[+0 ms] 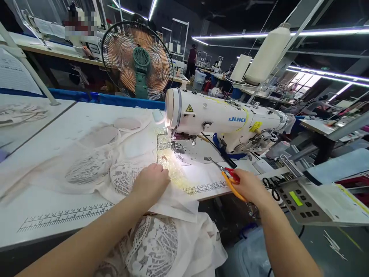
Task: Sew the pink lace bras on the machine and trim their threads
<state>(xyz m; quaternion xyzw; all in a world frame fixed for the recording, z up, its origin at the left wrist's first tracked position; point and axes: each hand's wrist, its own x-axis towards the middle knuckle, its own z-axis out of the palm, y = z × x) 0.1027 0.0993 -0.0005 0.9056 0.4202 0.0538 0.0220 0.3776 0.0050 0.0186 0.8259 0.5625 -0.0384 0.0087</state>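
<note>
With left hand point(152, 182) curled, touches white lace garment point(123, 179) running from centre left to bottom centre; cannot tell if pinching. With right hand point(250, 186) closed round scissors point(227, 173), right of centre, points blades up-left on a diagonal long axis.

Dark ceiling point(196, 9), long tube lights point(317, 32) lit; window point(305, 81) (glaring white) at right; grey floor point(314, 246).

Caged fan point(141, 57) upright; person point(191, 57) standing beyond, near plastic bins point(199, 80); ceiling lights point(276, 35) glowing.
</note>
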